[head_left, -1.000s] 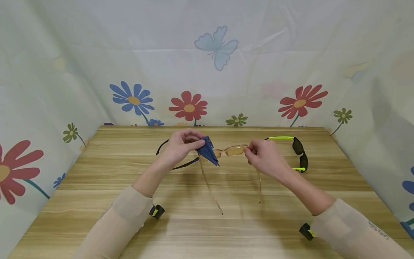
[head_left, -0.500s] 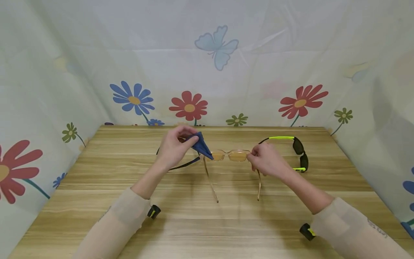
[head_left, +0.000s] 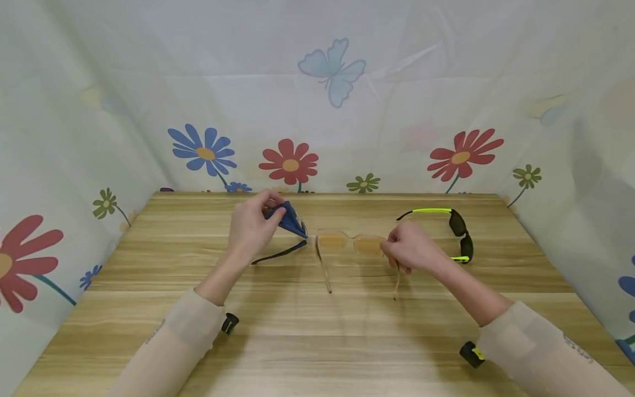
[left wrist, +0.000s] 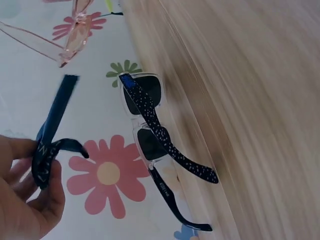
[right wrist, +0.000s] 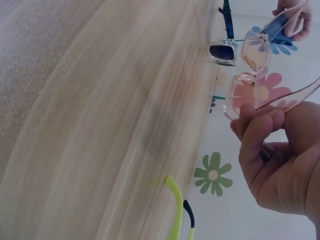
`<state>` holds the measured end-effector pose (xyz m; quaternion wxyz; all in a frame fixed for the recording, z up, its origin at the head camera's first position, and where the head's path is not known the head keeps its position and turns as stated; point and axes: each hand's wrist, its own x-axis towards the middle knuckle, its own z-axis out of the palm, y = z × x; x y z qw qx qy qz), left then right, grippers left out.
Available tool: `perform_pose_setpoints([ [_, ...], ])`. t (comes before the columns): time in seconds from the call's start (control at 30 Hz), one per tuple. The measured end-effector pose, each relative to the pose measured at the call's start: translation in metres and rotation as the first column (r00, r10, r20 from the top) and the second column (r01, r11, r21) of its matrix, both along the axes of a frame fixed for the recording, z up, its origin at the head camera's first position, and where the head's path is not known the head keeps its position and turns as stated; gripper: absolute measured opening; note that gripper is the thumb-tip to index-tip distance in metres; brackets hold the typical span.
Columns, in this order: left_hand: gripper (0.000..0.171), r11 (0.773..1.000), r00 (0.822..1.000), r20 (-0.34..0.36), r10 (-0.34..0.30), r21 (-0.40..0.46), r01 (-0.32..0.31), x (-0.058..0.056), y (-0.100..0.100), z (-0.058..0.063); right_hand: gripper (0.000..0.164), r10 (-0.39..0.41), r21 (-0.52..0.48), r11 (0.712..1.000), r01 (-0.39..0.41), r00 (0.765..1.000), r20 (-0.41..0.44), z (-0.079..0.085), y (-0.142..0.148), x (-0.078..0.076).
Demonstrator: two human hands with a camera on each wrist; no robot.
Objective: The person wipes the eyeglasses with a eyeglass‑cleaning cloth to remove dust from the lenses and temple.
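1. My right hand (head_left: 412, 245) is pinching the clear-framed tinted glasses (head_left: 331, 241) at their right hinge corner, thumb against fingertips with just the frame between; the other fingers are curling in.
2. My left hand (head_left: 250, 223) is pinching a folded blue cloth (head_left: 292, 220), thumb against fingers, no gap beyond the fabric. Its tip is pointing at the glasses' left end, just beside, not touching.
3. Glasses are hanging in the air above the table (head_left: 347, 353), between my hands.
4. Risk: I'm supporting them at one corner only, so the far end is cantilevering. Loose pinch = frame rolling or dropping; hard pinch = hinge taking the side load.
5. Risk: my fingertips are sitting close to the right lens. Slipping inward would mean smudging it.
6. Risk: the cloth tip is sitting near the left arm; catching there would be twisting the frame out of my pinch.
7. Risk: dark-lens sunglasses (left wrist: 151, 120) are lying beneath my left hand. Dropping that hand too low could be knocking them. Neon-armed sunglasses (head_left: 466, 240) are lying to the right, likely safer.
8. Orientation: long axis is running left-right, roughly parallel to the table's far edge. Lenses are facing away from me; both arms are unfolded, pointing back toward me.
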<state>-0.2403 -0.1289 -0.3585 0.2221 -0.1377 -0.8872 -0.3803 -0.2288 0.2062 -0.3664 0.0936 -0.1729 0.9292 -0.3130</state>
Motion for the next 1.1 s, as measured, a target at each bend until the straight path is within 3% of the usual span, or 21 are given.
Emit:
perform_pose_setpoints([
  [0.07, 0.011, 0.995, 0.999, -0.007, -0.052, -0.091, 0.051, 0.001, 0.000, 0.000, 0.045, 0.008, 0.001, 1.000, -0.008, 1.000, 0.018, -0.001, 0.000, 0.000],
  [0.17, 0.009, 0.967, 0.986, -0.030, -0.166, -0.198, 0.157, 0.003, 0.003, -0.001, 0.042, 0.011, -0.006, 1.000, -0.011, 0.999, 0.041, -0.004, -0.001, 0.000],
  [0.33, 0.010, 0.931, 0.955, -0.027, -0.295, -0.233, 0.281, 0.006, 0.009, -0.004, 0.039, -0.002, -0.007, 1.000, 0.003, 0.996, 0.084, -0.007, -0.002, 0.000],
  [0.47, 0.012, 0.924, 0.951, 0.054, -0.304, -0.226, 0.308, 0.008, 0.011, -0.003, 0.041, -0.013, -0.001, 1.000, 0.013, 0.995, 0.098, -0.007, 0.000, 0.000],
  [0.63, 0.016, 0.926, 0.952, 0.187, -0.241, -0.251, 0.283, 0.011, 0.011, -0.002, 0.043, -0.038, 0.000, 0.999, 0.038, 0.994, 0.105, -0.005, 0.003, -0.001],
  [0.73, 0.016, 0.911, 0.942, 0.245, -0.229, -0.288, 0.296, 0.010, 0.013, -0.004, 0.044, -0.041, -0.003, 0.999, 0.041, 0.994, 0.103, -0.004, 0.004, -0.002],
  [0.9, 0.009, 0.870, 0.897, 0.325, -0.299, -0.294, 0.397, 0.014, 0.022, -0.010, 0.044, -0.047, -0.010, 0.999, 0.048, 0.993, 0.104, -0.003, 0.004, -0.001],
  [1.1, 0.008, 0.812, 0.820, 0.399, -0.409, -0.251, 0.527, 0.026, 0.033, -0.019, 0.042, -0.050, -0.016, 0.998, 0.053, 0.988, 0.145, -0.004, 0.001, 0.000],
])
